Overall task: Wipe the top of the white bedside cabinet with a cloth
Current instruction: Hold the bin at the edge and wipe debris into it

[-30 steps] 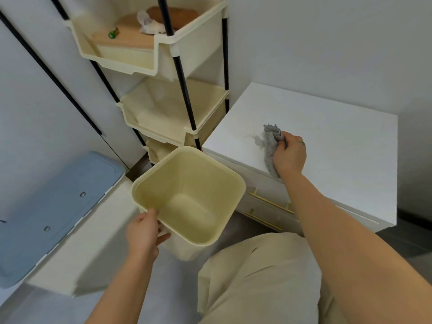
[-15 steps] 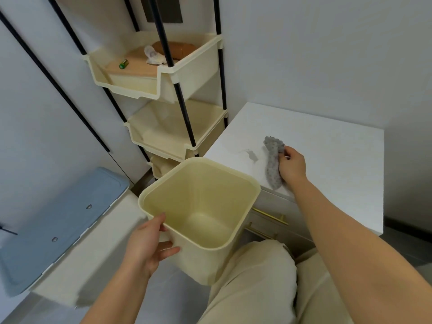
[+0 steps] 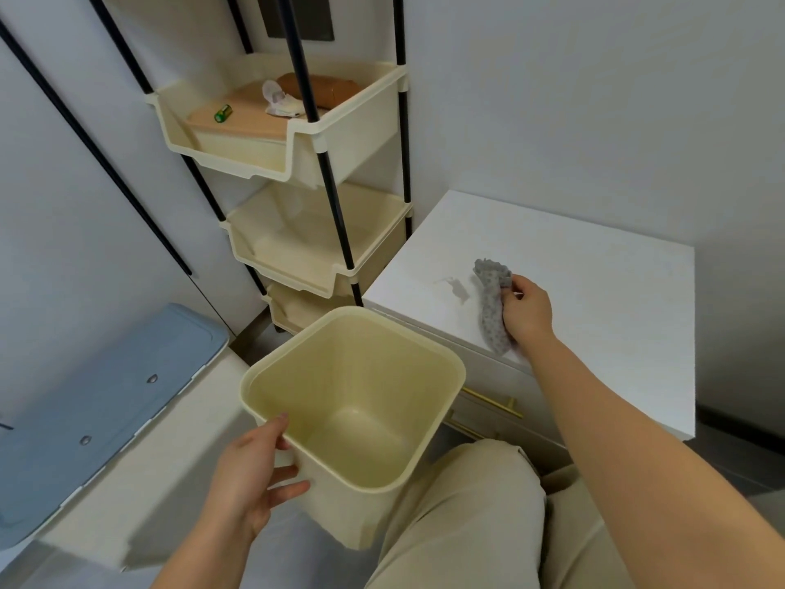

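Since half a second ago, little has shifted: the right hand (image 3: 526, 314) has stayed near the front left part of the white bedside cabinet top (image 3: 594, 291), and the cream square plastic bin (image 3: 357, 401) is held in much the same place below the cabinet's front left corner. The right hand's fingers are clenched around a grey, knobbly-textured cloth (image 3: 492, 308), which lies bunched in a long strip on the cabinet top, its far end poking out beyond the fingers and its near end reaching almost to the front edge. Just left of the cloth, a small greyish smear (image 3: 454, 287) marks the white surface. The left hand (image 3: 250, 474) grasps the bin by its near left corner, thumb over the rim and fingers spread on the outer wall; the bin's open mouth faces up and tilts slightly toward the camera. Brass-coloured drawer handles (image 3: 492, 403) show on the cabinet front, just beside the bin. Behind the bin stands a cream tiered plastic rack with black poles (image 3: 323, 172), its top tray holding a small green battery (image 3: 224, 113). Beige trouser legs (image 3: 467, 525) fill the lower foreground.
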